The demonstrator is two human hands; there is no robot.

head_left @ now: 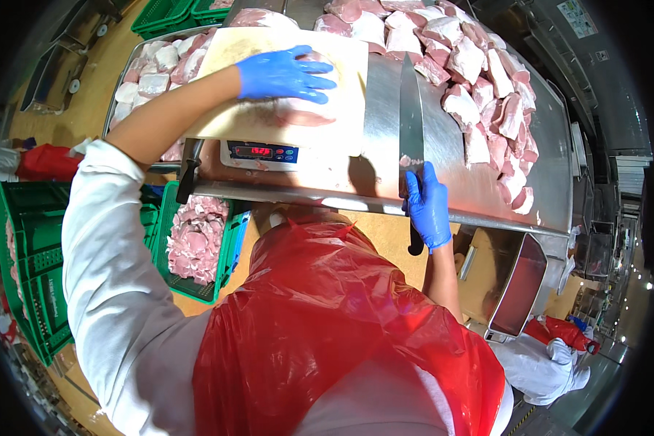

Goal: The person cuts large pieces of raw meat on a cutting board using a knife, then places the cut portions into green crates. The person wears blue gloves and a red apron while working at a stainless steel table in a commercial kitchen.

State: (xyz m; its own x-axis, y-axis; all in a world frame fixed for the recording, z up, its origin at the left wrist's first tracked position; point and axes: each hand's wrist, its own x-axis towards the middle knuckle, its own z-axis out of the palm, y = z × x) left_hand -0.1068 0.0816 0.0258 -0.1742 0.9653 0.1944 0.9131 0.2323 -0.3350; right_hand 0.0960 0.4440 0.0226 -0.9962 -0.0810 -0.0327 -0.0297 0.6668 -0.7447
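My left hand (283,75), in a blue glove, lies with its fingers spread on a pale pink piece of raw meat (305,112). That meat rests on a white cutting board (350,94), and the hand hides part of it. Under the board's near edge shows a scale (261,155) with a lit red display. To the right of the board, my right hand (430,211), also gloved in blue, is closed round the handle of a large knife (411,109). The blade points away from me over the steel table (381,145), with meat scraps near its base.
Raw meat chunks (487,94) are heaped on the table's right side. More meat fills a metal tray (116,109) at left. A dark-handled tool (187,174) hangs at the front edge. Below stand a green crate (207,293) of trimmings and a metal tub (541,251). Other people work farther off.
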